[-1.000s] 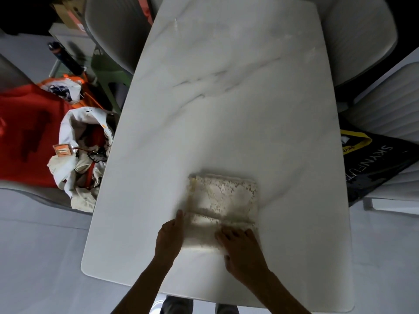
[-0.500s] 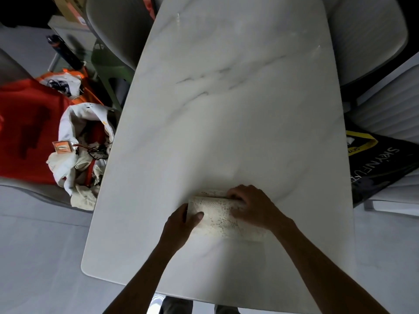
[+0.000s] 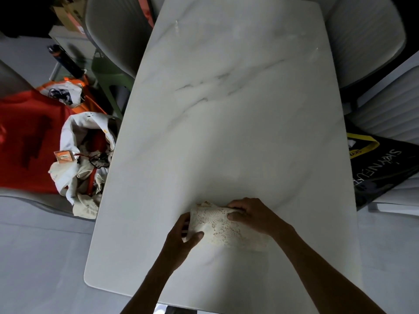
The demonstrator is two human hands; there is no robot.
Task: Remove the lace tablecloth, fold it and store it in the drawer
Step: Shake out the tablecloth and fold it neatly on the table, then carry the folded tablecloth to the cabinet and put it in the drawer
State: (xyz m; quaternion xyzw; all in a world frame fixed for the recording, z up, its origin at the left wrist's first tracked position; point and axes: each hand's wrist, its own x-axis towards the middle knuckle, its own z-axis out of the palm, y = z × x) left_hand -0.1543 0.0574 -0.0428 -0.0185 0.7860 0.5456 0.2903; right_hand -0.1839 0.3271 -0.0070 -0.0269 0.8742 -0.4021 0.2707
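A white marble table with grey veins is seen from above, its near right corner cut off by the bottom edge of the view. On its near part lies the lace tablecloth, cream in colour and folded down to a small flat packet; how many layers it has cannot be made out. The left hand is placed at the packet's left end, with the thumb laid over the top of the lace and the fingers tucked at its side edge, so that this end is pinched (the fingertips themselves are hidden behind the cloth). The right hand is curled over the far right part of the packet, the thumb pressed on the top face and the fingers wrapped round the far edge; the lace under the palm and forearm is covered from view. To the left of the table, on the pale floor, a heap of white cloth is seen beside a red fabric, with a small orange tag on the heap that is too small to read. Grey chairs are drawn up at the far left and far right, both partly cropped. A black bag with yellow trim lies at the right, its lettering only partly legible. No drawer is in view.
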